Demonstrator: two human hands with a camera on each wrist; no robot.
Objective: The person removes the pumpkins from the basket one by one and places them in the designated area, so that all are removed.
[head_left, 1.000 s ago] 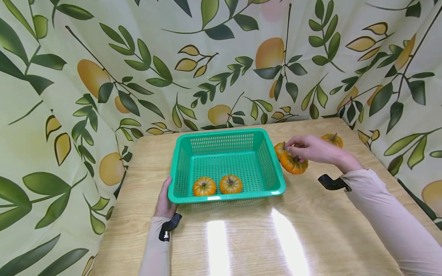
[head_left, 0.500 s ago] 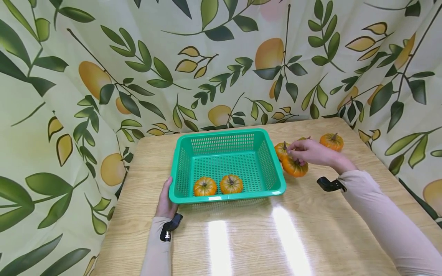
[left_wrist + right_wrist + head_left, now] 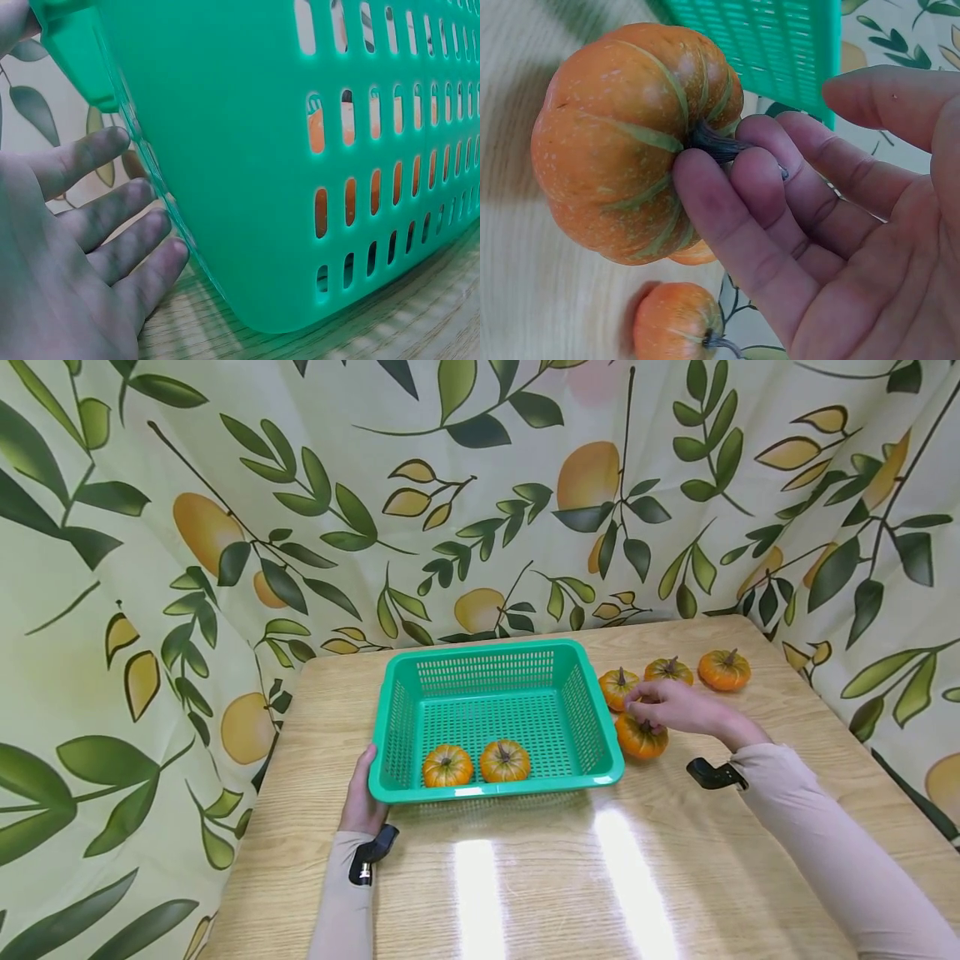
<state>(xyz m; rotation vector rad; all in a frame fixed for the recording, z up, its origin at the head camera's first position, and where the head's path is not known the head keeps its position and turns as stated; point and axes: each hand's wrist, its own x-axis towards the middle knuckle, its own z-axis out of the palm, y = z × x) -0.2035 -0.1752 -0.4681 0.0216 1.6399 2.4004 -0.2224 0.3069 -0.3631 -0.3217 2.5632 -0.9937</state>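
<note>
right hand [image 3: 840, 225] pinches the stem of a pumpkin [image 3: 630, 142] on the table at the basket's [image 3: 592, 727] 3 o'clock. left hand [image 3: 82, 247] rests flat-fingered against the basket's side. the thin stem hold could slip on lifting.

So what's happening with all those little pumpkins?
A person's right hand holds a small orange pumpkin by its stem, just beside a green basket on a wooden table. The left hand rests flat against the basket's near left corner. Two pumpkins sit inside it, and three more wait on the table behind the right hand.
</note>
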